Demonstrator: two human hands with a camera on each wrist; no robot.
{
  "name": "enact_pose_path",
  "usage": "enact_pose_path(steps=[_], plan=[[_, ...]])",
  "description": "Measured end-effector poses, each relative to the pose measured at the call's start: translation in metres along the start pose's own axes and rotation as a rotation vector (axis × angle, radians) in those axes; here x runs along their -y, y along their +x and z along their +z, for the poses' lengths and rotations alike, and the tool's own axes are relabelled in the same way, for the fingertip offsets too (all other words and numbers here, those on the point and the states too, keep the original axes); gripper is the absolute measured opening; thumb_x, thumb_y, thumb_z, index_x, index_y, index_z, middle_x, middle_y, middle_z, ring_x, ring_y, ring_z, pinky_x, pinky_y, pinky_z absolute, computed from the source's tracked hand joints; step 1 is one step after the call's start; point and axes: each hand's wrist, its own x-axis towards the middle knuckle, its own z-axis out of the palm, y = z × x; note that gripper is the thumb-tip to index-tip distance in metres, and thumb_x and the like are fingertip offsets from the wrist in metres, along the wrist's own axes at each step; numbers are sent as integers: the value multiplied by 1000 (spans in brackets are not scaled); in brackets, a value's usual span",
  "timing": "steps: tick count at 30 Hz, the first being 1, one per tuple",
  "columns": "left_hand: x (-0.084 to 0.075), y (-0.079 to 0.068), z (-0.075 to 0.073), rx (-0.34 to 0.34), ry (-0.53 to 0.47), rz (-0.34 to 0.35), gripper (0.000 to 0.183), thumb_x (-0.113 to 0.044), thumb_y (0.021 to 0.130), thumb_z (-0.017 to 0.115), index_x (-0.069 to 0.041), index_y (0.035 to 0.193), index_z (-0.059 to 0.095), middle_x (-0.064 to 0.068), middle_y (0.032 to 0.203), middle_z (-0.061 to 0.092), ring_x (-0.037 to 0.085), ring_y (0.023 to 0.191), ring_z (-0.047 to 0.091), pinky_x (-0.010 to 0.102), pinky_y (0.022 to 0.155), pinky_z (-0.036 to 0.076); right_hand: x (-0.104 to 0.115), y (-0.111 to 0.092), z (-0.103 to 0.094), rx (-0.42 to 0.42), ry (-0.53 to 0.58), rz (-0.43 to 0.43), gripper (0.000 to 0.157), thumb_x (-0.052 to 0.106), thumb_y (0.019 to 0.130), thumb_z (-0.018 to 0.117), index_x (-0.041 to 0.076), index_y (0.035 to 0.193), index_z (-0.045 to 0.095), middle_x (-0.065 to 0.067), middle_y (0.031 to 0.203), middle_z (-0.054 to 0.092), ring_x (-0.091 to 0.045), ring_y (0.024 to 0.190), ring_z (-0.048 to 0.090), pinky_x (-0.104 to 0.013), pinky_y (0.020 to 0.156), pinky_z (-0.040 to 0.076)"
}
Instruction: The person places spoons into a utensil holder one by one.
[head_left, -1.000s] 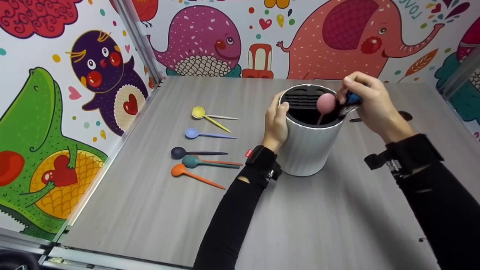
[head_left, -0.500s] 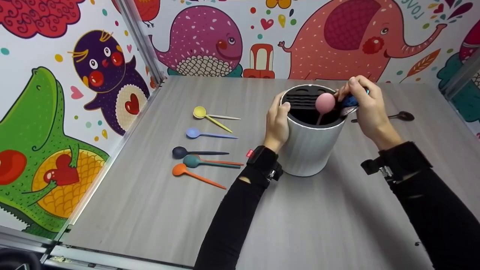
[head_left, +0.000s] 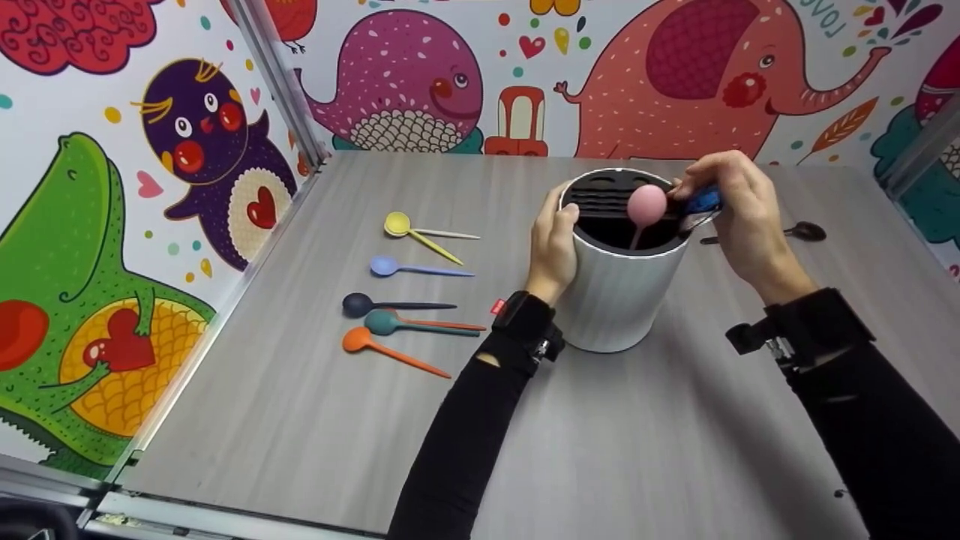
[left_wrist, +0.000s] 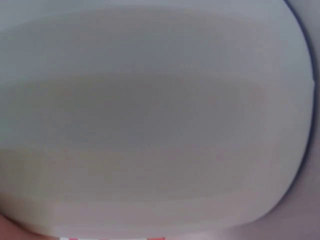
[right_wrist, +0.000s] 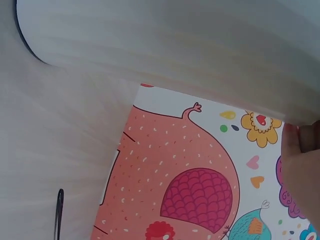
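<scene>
A silver-white cylindrical utensil holder (head_left: 611,307) with a black slotted insert stands upright on the table. My left hand (head_left: 553,244) grips its left side, thumb at the rim. A pink spoon (head_left: 646,204) leans inside, bowl up. At the right rim my right hand (head_left: 750,217) holds a shiny blue and silver thing (head_left: 703,201); its kind is unclear, and the hand partly covers it. The holder's pale wall (left_wrist: 150,120) fills most of the left wrist view. In the right wrist view, fingers (right_wrist: 302,165) show at the edge beside the wall.
Left of the holder lie several spoons: yellow (head_left: 397,224), lavender (head_left: 384,266), navy (head_left: 358,305), teal (head_left: 382,322) and orange (head_left: 357,340). A black spoon (head_left: 808,231) lies behind the right hand. Printed cartoon walls (head_left: 420,75) border the grey table (head_left: 300,435).
My right hand shifts slightly at the right rim, its fingers changing position around the blue thing. The pink spoon tips a little left. The left hand and the holder stay in place.
</scene>
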Motion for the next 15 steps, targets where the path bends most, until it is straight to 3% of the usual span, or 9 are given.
enact_pose_path(steps=[3,6,11,15], plan=[[1,0,-1,-3,6,-12,60,-31,92,32,3,134,58,16,129,65,18,117,59,25,103,42,0,-1,-3,15,118,-13,46,23,108,47,-22,114,55,-27,97,66,-33,93,64,-37,88,50],[1,0,-1,-5,10,-20,61,-32,91,32,2,134,59,15,129,64,17,117,59,25,102,43,2,-2,-9,-17,158,-3,47,23,108,44,-23,117,55,-28,101,67,-34,95,65,-39,91,48],[0,0,-1,-2,9,-15,61,-32,91,33,2,134,59,15,129,65,17,116,58,26,102,43,5,-9,-21,-79,108,35,48,24,108,45,-22,120,54,-26,106,68,-33,101,63,-36,102,46],[1,-1,-1,-3,5,-15,60,-32,92,33,3,134,59,15,129,65,17,116,59,26,102,43,4,-15,-33,-140,-29,58,47,26,109,44,-18,118,58,-20,105,69,-28,101,64,-32,101,48]])
